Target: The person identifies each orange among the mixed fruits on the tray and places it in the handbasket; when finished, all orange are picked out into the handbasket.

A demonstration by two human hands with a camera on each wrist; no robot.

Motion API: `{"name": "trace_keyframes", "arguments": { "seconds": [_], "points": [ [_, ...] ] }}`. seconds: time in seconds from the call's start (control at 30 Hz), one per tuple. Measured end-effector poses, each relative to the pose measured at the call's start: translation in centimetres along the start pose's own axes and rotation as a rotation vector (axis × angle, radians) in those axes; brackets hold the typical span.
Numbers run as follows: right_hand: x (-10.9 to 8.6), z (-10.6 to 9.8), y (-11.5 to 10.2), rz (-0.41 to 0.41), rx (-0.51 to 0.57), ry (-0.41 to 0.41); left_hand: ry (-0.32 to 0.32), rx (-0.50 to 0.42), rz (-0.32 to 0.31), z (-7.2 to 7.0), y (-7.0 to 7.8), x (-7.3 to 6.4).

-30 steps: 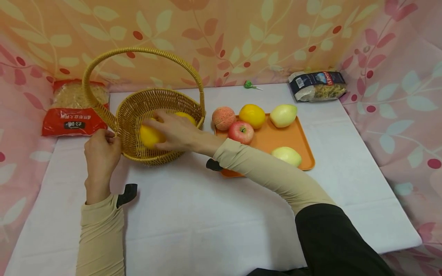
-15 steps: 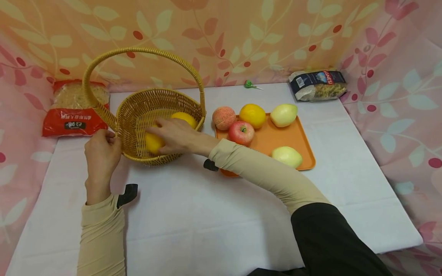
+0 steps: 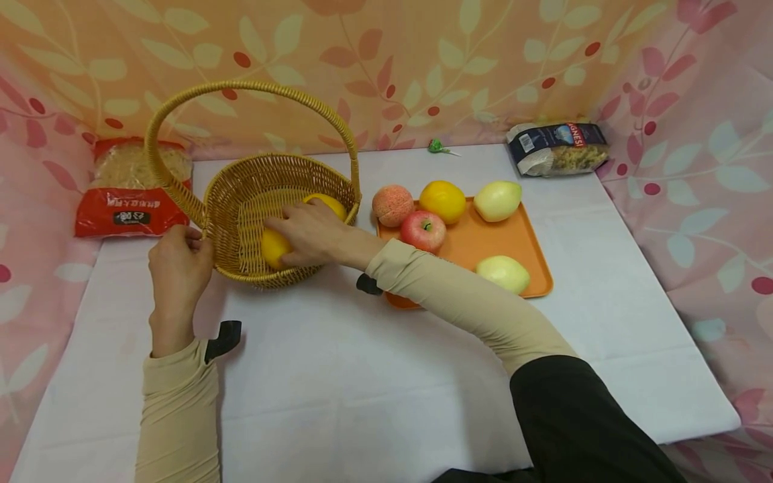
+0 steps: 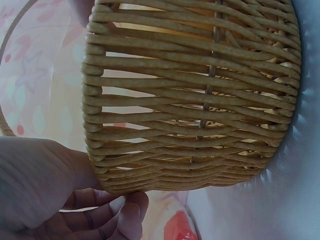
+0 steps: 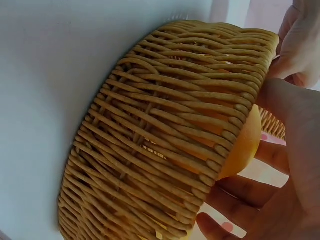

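Observation:
A woven wicker basket (image 3: 232, 188) with a tall arched handle stands at the left of the table. My left hand (image 3: 181, 265) pinches its left rim between thumb and fingers, as the left wrist view confirms. Reaching inside from the right, my right hand (image 3: 317, 231) holds a round yellow fruit (image 3: 274, 249), low by the basket's front wall. In the right wrist view the fingers curl around this yellow fruit (image 5: 244, 145) behind the weave. A second yellow fruit (image 3: 331, 203) lies at the basket's right side, partly hidden by the right hand.
Right of the basket, an orange tray (image 3: 465, 245) bears a red apple (image 3: 423, 231), a peach (image 3: 392, 205), another yellow fruit (image 3: 443, 201) and two pale green fruits (image 3: 502, 274). Bags of pasta (image 3: 558, 149) and red-packed dry food (image 3: 129, 211) lie behind, with a green lollipop (image 3: 436, 145).
My right hand has shifted the yellow fruit rightward inside the basket, closer to the second one. The left hand has stayed at the rim.

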State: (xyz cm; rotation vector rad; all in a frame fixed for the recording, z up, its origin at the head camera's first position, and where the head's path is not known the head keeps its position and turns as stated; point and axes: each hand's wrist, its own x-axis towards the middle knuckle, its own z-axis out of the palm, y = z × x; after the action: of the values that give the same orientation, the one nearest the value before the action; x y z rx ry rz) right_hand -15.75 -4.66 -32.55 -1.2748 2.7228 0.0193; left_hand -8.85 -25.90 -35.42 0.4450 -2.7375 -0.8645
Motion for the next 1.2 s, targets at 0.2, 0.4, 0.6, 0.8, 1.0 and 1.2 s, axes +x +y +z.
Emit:
{"name": "trace_keyframes", "arguments": {
  "seconds": [0.2,0.4,0.6,0.8,1.0,1.2],
  "points": [
    [-0.1,-0.2,0.0,0.002,-0.008,-0.009,-0.002,-0.002,-0.003,0.0,0.0,0.0],
    [0.0,-0.1,0.0,0.001,-0.017,-0.003,0.005,0.002,0.004,0.0,0.0,0.0],
    [-0.1,-0.1,0.0,0.004,-0.012,-0.001,0.004,0.002,0.002,0.0,0.0,0.0],
    [-0.5,-1.0,0.3,0.005,0.003,-0.013,0.015,-0.001,0.009,0.0,-0.1,-0.1],
    [-3.0,-3.2,1.4,-0.048,0.030,0.077,0.027,-0.001,0.011,0.0,0.1,-0.1],
    [-7.7,-4.4,3.7,-0.096,0.103,0.200,0.022,-0.006,0.006,0.1,0.0,0.0]
  ]
}}
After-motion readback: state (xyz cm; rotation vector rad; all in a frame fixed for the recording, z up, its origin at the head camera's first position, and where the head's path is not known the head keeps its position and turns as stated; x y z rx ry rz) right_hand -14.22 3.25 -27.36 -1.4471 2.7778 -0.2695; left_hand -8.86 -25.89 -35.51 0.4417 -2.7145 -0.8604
